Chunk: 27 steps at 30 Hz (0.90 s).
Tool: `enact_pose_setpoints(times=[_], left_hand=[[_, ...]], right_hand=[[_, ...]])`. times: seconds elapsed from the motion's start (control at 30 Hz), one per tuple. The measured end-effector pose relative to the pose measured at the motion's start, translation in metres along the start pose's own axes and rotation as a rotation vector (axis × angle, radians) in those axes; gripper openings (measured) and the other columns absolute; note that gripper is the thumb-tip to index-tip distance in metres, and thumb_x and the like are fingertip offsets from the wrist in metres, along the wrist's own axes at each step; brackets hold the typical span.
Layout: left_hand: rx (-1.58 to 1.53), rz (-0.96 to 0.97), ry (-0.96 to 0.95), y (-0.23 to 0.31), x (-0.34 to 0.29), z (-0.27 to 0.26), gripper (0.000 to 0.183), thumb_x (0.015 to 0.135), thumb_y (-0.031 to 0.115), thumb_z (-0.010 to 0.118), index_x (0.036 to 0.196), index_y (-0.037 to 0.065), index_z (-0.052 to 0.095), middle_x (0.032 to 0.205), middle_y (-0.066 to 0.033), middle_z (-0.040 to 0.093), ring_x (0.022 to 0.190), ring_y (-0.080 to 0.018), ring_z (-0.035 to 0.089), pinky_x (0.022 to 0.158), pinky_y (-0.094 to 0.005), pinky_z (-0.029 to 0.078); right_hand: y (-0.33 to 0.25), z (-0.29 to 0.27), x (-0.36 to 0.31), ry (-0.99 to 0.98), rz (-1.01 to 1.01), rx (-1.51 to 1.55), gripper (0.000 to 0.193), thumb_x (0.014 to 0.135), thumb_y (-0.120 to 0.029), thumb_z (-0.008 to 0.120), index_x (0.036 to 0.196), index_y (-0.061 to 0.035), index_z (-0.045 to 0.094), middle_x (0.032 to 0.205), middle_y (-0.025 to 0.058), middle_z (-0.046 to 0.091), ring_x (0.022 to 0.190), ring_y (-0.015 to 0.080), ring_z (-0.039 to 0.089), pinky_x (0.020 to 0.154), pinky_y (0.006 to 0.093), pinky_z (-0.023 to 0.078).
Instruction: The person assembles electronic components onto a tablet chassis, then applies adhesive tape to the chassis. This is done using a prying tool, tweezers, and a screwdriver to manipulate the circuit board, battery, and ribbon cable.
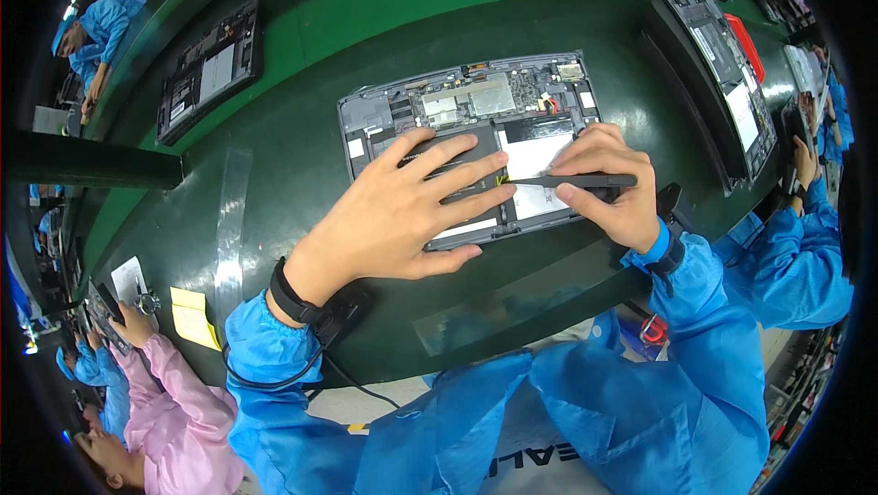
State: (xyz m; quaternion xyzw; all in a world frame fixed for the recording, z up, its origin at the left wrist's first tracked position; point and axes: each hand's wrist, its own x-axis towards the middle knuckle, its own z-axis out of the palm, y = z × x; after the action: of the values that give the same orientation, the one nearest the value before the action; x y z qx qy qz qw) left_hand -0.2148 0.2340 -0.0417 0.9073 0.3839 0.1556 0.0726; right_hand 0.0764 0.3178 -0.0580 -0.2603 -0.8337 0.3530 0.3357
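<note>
An opened laptop base (471, 100) lies in front of me with its circuit board, black battery and pale panels showing. My left hand (393, 202) rests over its left half, palm down and fingers spread. Pinched in my right hand (613, 188) is a pair of black tweezers (599, 181), held nearly level above the right side. The tweezers' tips reach a small yellow piece (501, 181), perhaps tape or wire, close to my left fingertips. I cannot tell whether they grip it.
Stacked opened laptop bases (718, 83) stand at the right, near a red object (745, 47). Another base (210, 74) lies far left. Yellow notes (192, 317) and a clear tape strip (231, 220) are nearer left. A wrist strap (291, 298) has a cable. Co-workers sit on both sides.
</note>
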Motion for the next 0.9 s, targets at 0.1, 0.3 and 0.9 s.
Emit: enact_pose_setpoints(times=[0.1,0.3,0.9], left_hand=[[0.013,0.002,-0.018,0.000,0.001,-0.001,0.063,0.085,0.043,0.074,0.144,0.024,0.064,0.157,-0.0021,0.054,0.136,-0.0322,0.053,0.112,-0.0532,0.041],[0.032,0.009,-0.016,0.001,0.004,-0.001,0.064,0.084,0.044,0.074,0.144,0.025,0.064,0.157,-0.0012,0.053,0.136,-0.0314,0.053,0.111,-0.0528,0.042],[0.047,-0.025,-0.102,0.005,0.011,-0.002,0.061,0.084,0.045,0.075,0.140,0.023,0.067,0.156,-0.0014,0.054,0.138,-0.0329,0.052,0.110,-0.0529,0.042]], right_hand=[[0.000,-0.001,0.000,-0.009,-0.022,0.007,0.019,0.076,-0.005,0.085,0.095,-0.0038,0.081,0.091,0.0082,0.076,0.086,0.0222,0.068,0.093,0.0370,0.043],[-0.005,0.000,0.002,-0.007,-0.064,0.003,0.022,0.074,0.000,0.082,0.096,-0.0023,0.080,0.088,0.0106,0.074,0.084,0.0248,0.069,0.089,0.0386,0.048],[-0.015,-0.003,0.000,-0.090,-0.603,-0.348,0.039,0.067,0.000,0.078,0.107,0.0033,0.077,0.092,0.0121,0.073,0.093,0.0253,0.073,0.088,0.0392,0.058]])
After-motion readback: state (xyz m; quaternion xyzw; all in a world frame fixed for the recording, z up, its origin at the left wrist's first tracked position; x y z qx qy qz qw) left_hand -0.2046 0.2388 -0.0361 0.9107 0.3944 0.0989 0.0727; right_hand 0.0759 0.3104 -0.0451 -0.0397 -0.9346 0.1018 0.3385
